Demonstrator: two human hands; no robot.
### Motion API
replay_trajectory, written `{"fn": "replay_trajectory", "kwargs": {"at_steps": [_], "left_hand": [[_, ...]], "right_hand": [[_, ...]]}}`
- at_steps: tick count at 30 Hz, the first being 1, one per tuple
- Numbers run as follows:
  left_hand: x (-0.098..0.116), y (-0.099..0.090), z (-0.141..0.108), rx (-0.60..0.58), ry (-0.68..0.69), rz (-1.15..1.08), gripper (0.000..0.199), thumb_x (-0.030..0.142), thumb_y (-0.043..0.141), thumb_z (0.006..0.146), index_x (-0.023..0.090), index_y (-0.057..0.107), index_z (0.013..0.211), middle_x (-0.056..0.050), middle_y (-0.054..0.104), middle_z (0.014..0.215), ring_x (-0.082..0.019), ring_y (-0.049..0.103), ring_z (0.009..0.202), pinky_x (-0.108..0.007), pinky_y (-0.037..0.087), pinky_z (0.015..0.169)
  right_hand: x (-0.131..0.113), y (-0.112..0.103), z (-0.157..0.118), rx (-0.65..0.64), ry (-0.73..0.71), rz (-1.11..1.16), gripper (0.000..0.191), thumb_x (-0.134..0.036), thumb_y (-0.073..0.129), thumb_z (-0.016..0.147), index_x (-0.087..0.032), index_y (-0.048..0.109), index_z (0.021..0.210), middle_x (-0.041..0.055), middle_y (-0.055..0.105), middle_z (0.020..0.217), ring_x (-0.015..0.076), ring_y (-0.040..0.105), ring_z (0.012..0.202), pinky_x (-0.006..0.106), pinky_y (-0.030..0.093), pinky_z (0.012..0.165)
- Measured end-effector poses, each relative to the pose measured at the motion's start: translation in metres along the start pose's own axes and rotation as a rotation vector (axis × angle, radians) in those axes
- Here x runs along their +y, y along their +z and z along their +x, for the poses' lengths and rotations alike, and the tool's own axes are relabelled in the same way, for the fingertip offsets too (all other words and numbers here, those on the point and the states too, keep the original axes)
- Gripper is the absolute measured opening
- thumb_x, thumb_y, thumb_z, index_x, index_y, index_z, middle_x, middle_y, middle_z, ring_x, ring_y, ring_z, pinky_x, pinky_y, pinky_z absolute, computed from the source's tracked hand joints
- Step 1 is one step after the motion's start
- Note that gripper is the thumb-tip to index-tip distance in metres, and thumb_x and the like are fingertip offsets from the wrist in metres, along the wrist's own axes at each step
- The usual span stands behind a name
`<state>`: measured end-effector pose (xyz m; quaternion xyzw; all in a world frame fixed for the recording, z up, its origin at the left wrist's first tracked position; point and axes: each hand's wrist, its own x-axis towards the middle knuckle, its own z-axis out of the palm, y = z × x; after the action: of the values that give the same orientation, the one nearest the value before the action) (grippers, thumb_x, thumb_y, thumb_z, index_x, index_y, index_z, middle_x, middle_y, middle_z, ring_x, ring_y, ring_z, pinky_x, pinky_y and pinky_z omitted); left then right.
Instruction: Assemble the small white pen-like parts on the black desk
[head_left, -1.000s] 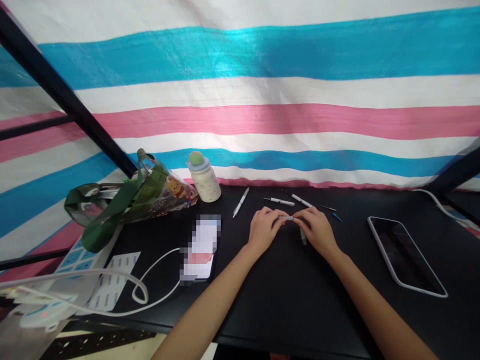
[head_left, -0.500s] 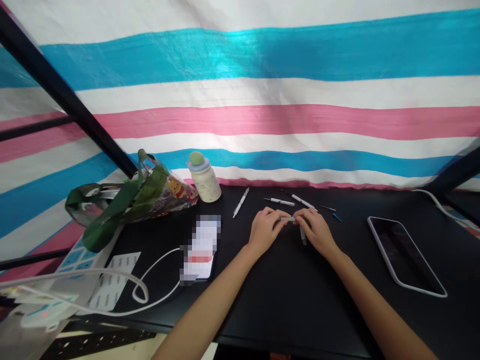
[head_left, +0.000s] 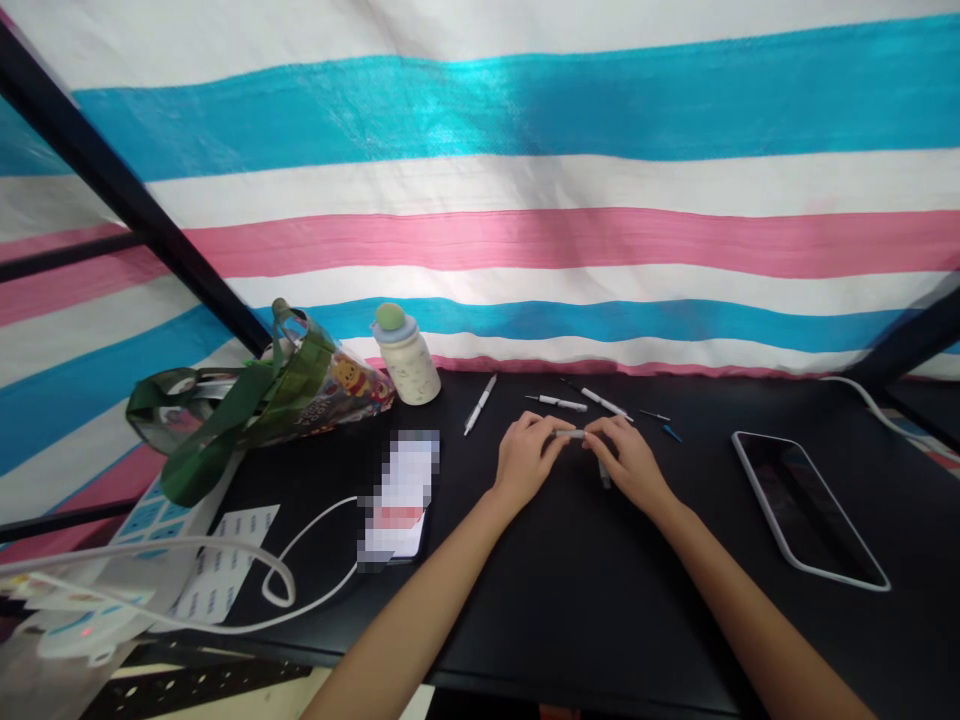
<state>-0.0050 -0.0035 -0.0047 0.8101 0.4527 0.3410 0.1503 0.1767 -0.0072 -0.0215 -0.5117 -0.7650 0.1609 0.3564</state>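
Note:
My left hand [head_left: 525, 455] and my right hand [head_left: 628, 462] meet above the black table, fingertips closed on the two ends of a short greyish pen-like tube [head_left: 571, 434]. Its exact kind is too small to make out. Below the right fingers, another narrow grey piece [head_left: 604, 476] lies partly hidden by that hand. Just beyond the hands are a white pen [head_left: 480, 405], a white pen part with a thin tip [head_left: 559, 403] and a second white pen part [head_left: 606, 402]. To their right lie a thin dark metallic piece [head_left: 655, 415] and a small blue piece [head_left: 673, 433].
A phone [head_left: 405, 500] with a white cable [head_left: 322, 515] lies left of my arms; another phone [head_left: 810, 510] lies at right. A cream bottle [head_left: 409, 365] and green bag [head_left: 300, 385] stand at the back left, near a printed sheet [head_left: 229, 560]. Striped cloth [head_left: 525, 240] hangs behind the table [head_left: 585, 600].
Both hands keep their hold on the grey tube and have barely moved. The whole view has shifted very slightly, with the objects on the table staying in place.

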Motion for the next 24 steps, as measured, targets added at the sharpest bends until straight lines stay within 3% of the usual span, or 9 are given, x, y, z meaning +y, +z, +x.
{"fn": "replay_trajectory", "kwargs": {"at_steps": [6,13,19,24], "left_hand": [[0.0004,-0.0005,0.0006,-0.028,0.025,-0.07,0.017,0.028,0.05,0.087,0.024,0.063,0.098,0.0,0.065,0.09,-0.015,0.053,0.09,-0.029,0.043,0.081],[-0.0007,0.0006,-0.0006,-0.024,0.056,-0.059,0.018,0.028,0.051,0.086,0.024,0.063,0.099,-0.001,0.063,0.091,-0.015,0.054,0.091,-0.028,0.043,0.08],[-0.0012,0.0025,-0.0013,-0.037,0.088,-0.033,0.017,0.026,0.053,0.086,0.024,0.063,0.1,-0.001,0.062,0.088,-0.015,0.054,0.09,-0.028,0.041,0.08],[-0.0014,0.0017,-0.0003,0.007,-0.022,-0.036,0.018,0.029,0.05,0.087,0.023,0.062,0.099,-0.001,0.062,0.09,-0.016,0.055,0.09,-0.028,0.043,0.079]], "right_hand": [[0.0004,-0.0023,0.0003,-0.016,-0.032,0.012,0.035,-0.036,0.035,0.09,-0.021,0.056,0.067,0.0043,0.059,0.069,0.0203,0.053,0.079,0.034,0.042,0.073],[0.0006,-0.0009,0.0011,0.048,0.007,0.034,0.026,-0.038,0.038,0.088,-0.021,0.054,0.077,0.0039,0.059,0.074,0.0193,0.053,0.077,0.033,0.042,0.072],[0.0039,0.0003,0.0013,0.014,-0.006,-0.01,0.038,-0.038,0.032,0.09,-0.021,0.049,0.061,0.0038,0.056,0.064,0.0198,0.052,0.075,0.032,0.04,0.069],[-0.0028,-0.0008,0.0004,0.029,0.002,0.054,0.025,-0.036,0.035,0.09,-0.021,0.055,0.085,0.0041,0.062,0.077,0.0194,0.054,0.08,0.033,0.042,0.073]]}}
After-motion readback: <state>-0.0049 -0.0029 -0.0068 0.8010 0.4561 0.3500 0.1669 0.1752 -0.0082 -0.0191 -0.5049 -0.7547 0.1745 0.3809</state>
